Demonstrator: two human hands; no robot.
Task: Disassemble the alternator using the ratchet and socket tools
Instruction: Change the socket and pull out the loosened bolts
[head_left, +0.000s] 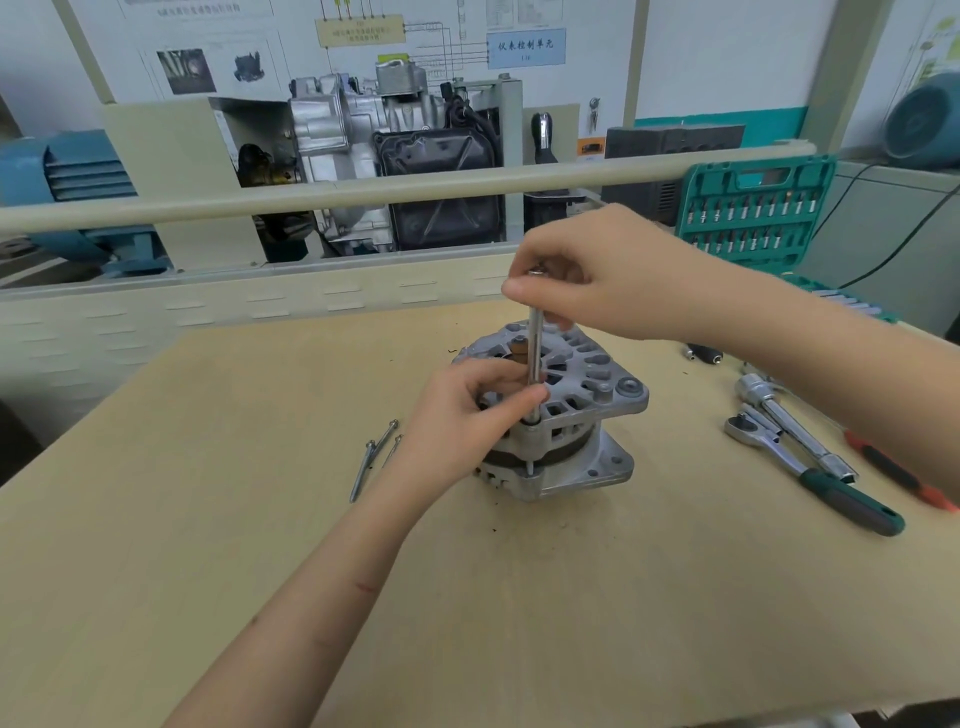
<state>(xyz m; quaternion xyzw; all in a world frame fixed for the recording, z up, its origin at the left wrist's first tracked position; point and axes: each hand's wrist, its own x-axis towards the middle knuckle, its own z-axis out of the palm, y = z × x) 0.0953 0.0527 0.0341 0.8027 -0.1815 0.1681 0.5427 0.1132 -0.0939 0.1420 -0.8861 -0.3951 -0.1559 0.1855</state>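
1. While the alternator (556, 415) stands on end mid-table (208, 519), a long through-bolt (535, 358) sticks up out of its near edge, mostly out of its hole; looks like the step in hand is pulling it.
2. Hands: right hand (587, 280) pinches the bolt's top end; left hand (467, 415) has fingers curled on the housing, thumb against the bolt's lower shank.
3. Done: three loose bolts (371, 460) lie just left of the unit. I'd guess this is the last one.
4. Left: housing halves not yet split, so roughly halfway, by my read.
5. Ratchet (810, 467) and extension with socket (795, 431) lie idle on the right, touching; red-handled tool (898, 478) beside them.
6. Green tool case (753, 208) open at far right, rows of bits in the lid; its lower tray is mostly hidden behind the right arm.
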